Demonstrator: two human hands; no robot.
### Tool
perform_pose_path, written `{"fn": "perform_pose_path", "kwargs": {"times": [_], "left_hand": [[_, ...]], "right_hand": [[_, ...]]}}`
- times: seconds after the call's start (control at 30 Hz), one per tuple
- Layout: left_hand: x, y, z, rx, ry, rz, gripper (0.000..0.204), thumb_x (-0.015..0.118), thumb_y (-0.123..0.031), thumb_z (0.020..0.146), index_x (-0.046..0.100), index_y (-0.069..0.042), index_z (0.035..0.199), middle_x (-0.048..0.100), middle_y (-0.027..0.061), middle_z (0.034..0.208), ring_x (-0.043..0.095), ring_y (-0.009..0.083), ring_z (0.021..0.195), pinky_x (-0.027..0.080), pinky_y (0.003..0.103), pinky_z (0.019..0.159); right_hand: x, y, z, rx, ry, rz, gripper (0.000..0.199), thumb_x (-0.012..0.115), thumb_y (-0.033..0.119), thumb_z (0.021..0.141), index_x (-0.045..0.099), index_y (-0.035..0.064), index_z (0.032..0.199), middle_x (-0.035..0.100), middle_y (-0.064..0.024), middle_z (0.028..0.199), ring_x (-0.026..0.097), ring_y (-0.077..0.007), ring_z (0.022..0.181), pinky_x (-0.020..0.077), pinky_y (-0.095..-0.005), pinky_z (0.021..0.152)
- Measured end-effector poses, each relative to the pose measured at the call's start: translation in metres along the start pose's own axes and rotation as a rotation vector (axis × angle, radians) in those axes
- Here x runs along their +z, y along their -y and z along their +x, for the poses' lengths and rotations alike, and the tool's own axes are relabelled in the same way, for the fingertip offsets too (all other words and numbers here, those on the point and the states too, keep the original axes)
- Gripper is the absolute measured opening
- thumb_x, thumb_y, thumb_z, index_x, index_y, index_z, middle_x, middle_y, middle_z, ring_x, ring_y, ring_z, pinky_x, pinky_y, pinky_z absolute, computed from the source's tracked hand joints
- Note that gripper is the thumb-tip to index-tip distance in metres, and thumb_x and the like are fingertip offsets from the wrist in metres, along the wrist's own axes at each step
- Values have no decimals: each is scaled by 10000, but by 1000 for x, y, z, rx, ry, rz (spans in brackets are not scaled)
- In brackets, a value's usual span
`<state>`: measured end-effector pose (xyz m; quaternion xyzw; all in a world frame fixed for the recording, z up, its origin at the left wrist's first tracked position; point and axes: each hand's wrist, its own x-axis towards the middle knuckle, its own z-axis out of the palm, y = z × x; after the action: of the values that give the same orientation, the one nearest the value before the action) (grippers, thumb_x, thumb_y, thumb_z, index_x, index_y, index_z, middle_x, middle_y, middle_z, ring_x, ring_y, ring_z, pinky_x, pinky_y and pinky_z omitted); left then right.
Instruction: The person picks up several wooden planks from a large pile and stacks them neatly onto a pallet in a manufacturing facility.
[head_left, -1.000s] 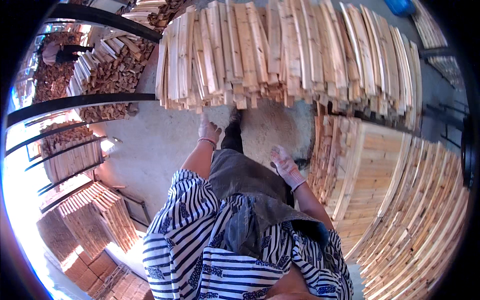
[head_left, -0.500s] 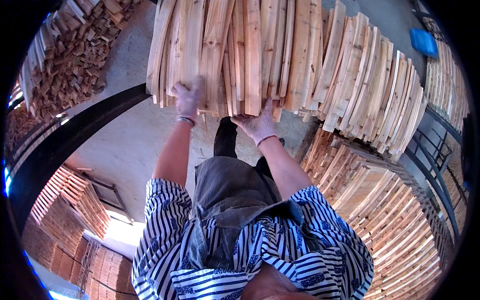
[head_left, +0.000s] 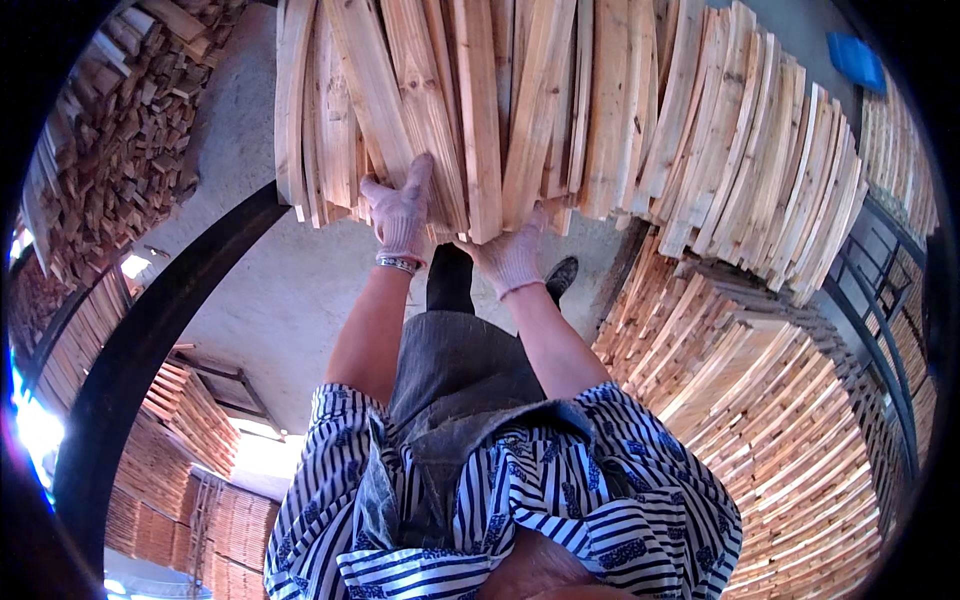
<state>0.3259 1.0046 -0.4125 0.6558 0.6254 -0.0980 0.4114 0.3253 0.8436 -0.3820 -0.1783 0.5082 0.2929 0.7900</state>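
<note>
A row of long, pale wooden boards lies side by side in front of me, their near ends uneven. My left hand, in a light knitted glove, grips the near end of a tilted board, thumb stretched along the wood. Close by on the right, my gloved right hand closes around the near ends of the middle boards, its thumb against the slanting board. The fingertips of this hand are hidden by the wood.
A dark curved metal bar runs along the left. Stacked boards rise at my right side, and a heap of short wood pieces stands at the far left. A blue object sits at the far right. Concrete floor shows below.
My left hand has shifted right and slightly down, nearer the right hand. Boards between the hands have fanned apart, some now leaning. The view has moved a little.
</note>
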Motion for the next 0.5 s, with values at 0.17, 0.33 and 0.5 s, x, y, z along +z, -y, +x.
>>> {"fn": "perform_pose_path", "kwargs": {"times": [0.17, 0.33, 0.5], "left_hand": [[-38, 2, 18, 10, 447, -51, 1005, 806, -616, 715, 437, 59, 1362, 628, 217, 1234, 632, 302, 1126, 495, 379, 960], [-27, -5, 8, 3, 386, -266, 838, 884, -398, 741, 435, -14, 1334, 642, 123, 1179, 633, 196, 1036, 513, 336, 903], [-35, 10, 4, 38, 579, -509, 697, 849, -279, 794, 420, -60, 1297, 636, 95, 1151, 619, 184, 1053, 525, 342, 882]], "right_hand": [[-22, -26, 16, -121, 26, -85, 638, 359, 635, 997, 415, 217, 1477, 530, -63, 1406, 545, -272, 1278, 535, -443, 966], [-18, -28, 24, -136, -90, -207, 695, 358, 708, 973, 379, 243, 1489, 547, -22, 1370, 588, -240, 1205, 540, -430, 962], [-8, 3, -17, -121, 109, -534, 726, 337, 669, 992, 321, 173, 1523, 526, -114, 1414, 588, -250, 1238, 525, -458, 1021]]}}
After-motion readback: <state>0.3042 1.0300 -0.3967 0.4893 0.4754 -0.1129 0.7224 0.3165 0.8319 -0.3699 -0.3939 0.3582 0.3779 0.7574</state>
